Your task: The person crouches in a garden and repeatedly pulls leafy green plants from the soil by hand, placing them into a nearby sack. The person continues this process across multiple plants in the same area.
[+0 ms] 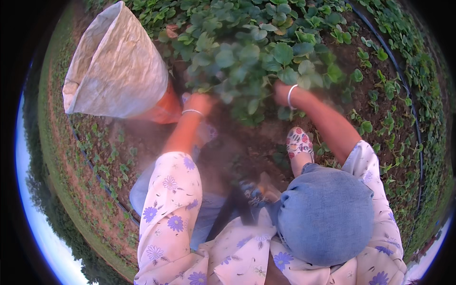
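Observation:
A dense clump of strawberry plants [245, 64], with broad toothed green leaves, fills the ground before me. At its near left edge is my left hand [201, 101], blurred, its fingers partly behind leaves. My right hand [282, 93] reaches into the foliage on the right side of the same clump; leaves cover its fingers. Whether either hand grips stems cannot be made out. Each wrist wears a pale bangle. Just left of my left hand stands a woven sack [121, 71], its wide mouth tilted to the upper left and its lower part orange.
Dark drip hoses [402, 74] run along the rows on both sides. Smaller seedlings [388, 124] grow in the soil at right. My patterned shoe [299, 141] is planted below my right hand, beside my denim-covered knee [326, 213]. Haze blurs the ground between my legs.

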`<state>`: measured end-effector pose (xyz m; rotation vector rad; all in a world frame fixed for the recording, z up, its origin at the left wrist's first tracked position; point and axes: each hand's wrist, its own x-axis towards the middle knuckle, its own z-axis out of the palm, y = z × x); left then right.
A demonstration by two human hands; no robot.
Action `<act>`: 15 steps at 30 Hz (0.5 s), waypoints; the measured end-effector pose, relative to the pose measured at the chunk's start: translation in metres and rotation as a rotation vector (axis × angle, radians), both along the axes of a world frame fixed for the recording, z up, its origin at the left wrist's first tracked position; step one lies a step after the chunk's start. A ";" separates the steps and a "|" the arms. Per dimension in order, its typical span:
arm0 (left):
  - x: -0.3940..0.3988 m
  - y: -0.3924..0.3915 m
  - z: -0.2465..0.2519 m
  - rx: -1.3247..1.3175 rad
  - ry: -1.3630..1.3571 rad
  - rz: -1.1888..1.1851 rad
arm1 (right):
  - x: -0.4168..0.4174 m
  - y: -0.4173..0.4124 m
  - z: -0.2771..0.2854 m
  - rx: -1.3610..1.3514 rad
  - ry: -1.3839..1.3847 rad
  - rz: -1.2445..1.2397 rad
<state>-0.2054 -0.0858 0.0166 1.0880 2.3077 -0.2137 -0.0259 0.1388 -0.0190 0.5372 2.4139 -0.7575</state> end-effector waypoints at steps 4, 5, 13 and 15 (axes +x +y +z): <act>0.002 -0.039 -0.027 0.074 -0.364 0.107 | -0.009 0.009 0.082 -0.262 0.020 0.029; 0.015 -0.030 -0.026 0.111 -0.485 0.112 | 0.003 0.013 0.081 -0.356 0.015 -0.045; 0.154 -0.006 0.010 0.184 -1.413 0.540 | 0.089 -0.061 0.045 -0.908 -0.072 -0.270; 0.178 -0.004 0.001 0.330 -1.288 0.646 | 0.097 -0.070 0.025 -1.056 0.116 -0.377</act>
